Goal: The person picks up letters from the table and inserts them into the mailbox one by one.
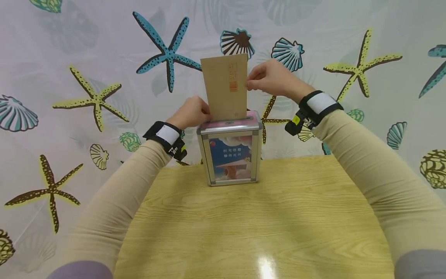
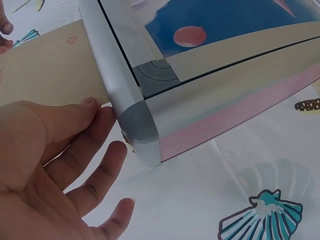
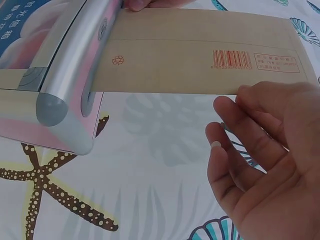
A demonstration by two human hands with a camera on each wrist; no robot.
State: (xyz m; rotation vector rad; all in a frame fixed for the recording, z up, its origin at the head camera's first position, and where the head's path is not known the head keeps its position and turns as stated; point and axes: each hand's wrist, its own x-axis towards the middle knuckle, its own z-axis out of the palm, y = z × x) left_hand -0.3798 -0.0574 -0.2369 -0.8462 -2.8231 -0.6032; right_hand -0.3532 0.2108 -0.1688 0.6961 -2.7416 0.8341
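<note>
A brown paper envelope point(image 1: 223, 89) with a red barcode and print stands upright over a metal-framed letter box point(image 1: 232, 157). Its lower edge meets the slot in the box's pink top. At the lower left edge of the envelope, my left hand point(image 1: 192, 111) pinches the paper between thumb and forefinger, beside the box's top corner. Higher up on the opposite edge, my right hand point(image 1: 273, 78) holds it the same way. In the right wrist view the envelope point(image 3: 165, 55) runs straight out from the slot, and the right hand's point(image 3: 265, 140) other fingers are loosely bent.
The box stands at the far edge of a yellow wood-grain table point(image 1: 251, 221). Right behind hangs a white cloth point(image 1: 195, 23) printed with starfish and shells. Each wrist wears a black strap with a small camera point(image 1: 179, 149).
</note>
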